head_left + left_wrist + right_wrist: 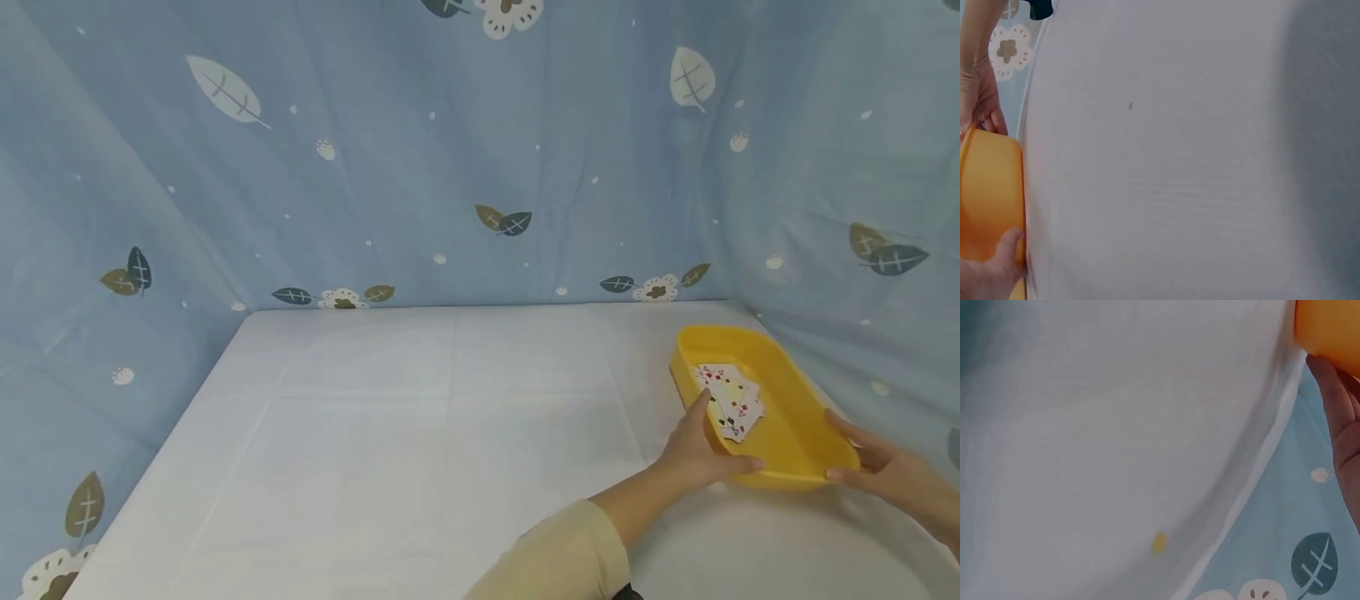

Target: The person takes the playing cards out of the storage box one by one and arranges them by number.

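Observation:
A yellow plastic basin [798,417] sits at the right of the white table, several playing cards [726,396] spread face up along its left side. My left hand [693,450] grips its near left corner, fingers along the left wall and thumb across the near wall. At the near right corner my right hand [892,475] holds the basin between thumb and fingers. The left wrist view shows the basin's outer wall [991,194] with a thumb [1007,247] against it. Fingers [1332,387] touch the basin's underside edge in the right wrist view.
A white cloth [420,450] covers the table. Blue leaf-patterned curtains [405,150] hang behind it and at both sides, the right one close beside the basin. A small yellow spot [1159,542] shows on the white cloth.

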Motion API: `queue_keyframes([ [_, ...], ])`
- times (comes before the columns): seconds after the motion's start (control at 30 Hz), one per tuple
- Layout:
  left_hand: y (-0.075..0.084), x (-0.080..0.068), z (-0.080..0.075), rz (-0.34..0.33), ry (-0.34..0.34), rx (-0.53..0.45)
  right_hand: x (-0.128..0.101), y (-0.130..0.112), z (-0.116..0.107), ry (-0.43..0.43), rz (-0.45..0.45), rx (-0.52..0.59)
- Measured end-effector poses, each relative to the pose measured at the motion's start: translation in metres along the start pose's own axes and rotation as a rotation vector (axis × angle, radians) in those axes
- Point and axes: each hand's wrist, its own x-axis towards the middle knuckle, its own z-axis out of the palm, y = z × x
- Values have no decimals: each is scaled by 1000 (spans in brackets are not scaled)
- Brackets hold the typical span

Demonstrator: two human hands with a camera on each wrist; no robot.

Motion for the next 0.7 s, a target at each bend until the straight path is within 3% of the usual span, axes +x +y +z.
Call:
queue_keyframes([
  [0.2, 0, -2, -8, 22, -22, -6, -1, -7, 1, 8, -8, -16],
  [0.7, -4, -4, -22, -1, -17, 16, -4, -23, 10, 22, -11, -20],
])
